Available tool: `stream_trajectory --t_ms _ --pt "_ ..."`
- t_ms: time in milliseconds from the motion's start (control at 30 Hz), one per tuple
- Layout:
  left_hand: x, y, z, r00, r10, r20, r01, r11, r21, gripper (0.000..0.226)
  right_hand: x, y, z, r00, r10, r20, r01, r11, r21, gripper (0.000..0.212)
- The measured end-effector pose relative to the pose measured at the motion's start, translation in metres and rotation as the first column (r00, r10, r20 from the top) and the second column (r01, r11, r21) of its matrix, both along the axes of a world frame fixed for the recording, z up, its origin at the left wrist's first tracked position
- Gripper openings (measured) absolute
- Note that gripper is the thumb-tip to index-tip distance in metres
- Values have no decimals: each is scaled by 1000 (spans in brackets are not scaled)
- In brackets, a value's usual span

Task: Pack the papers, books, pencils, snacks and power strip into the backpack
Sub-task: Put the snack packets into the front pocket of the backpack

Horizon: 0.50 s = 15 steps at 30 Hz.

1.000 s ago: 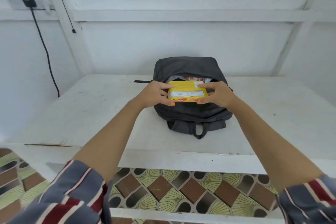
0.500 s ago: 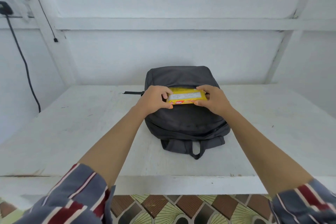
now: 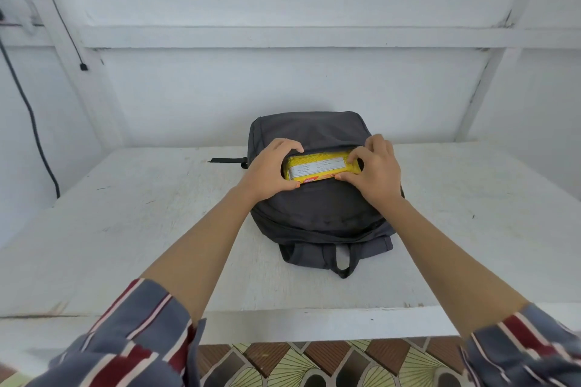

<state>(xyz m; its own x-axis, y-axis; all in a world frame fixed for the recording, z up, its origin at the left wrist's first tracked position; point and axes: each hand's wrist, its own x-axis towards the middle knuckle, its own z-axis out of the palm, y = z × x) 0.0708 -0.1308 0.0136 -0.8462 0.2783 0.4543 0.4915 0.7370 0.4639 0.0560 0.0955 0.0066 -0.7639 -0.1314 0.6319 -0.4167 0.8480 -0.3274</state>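
Snack box is half tucked into the backpack on the surface. Its ends are gripped by the left hand and the right hand, maybe with the pocket edge too. It looks light and stiff, so the ends are best held

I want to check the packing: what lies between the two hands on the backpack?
In the head view, a yellow snack pack lies between the left hand and the right hand, partly inside the open backpack.
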Motion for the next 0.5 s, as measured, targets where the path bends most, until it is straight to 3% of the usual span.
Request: stream_trajectory --t_ms 67,333,500 --pt "-2 0 0 1000 -12 0 12 1000 20 56 -2 2 1 999 23 -24 -23 1000 -14 44" --pt "-13 -2 4 999 -9 -39 10 999 31 35 -20 2 6 965 171 197 -124 965 -231 30" --pt "-22 -4 5 998 -29 -56 32 998 55 24 -24 1 9 960 197 201 -151 964 -220 26"
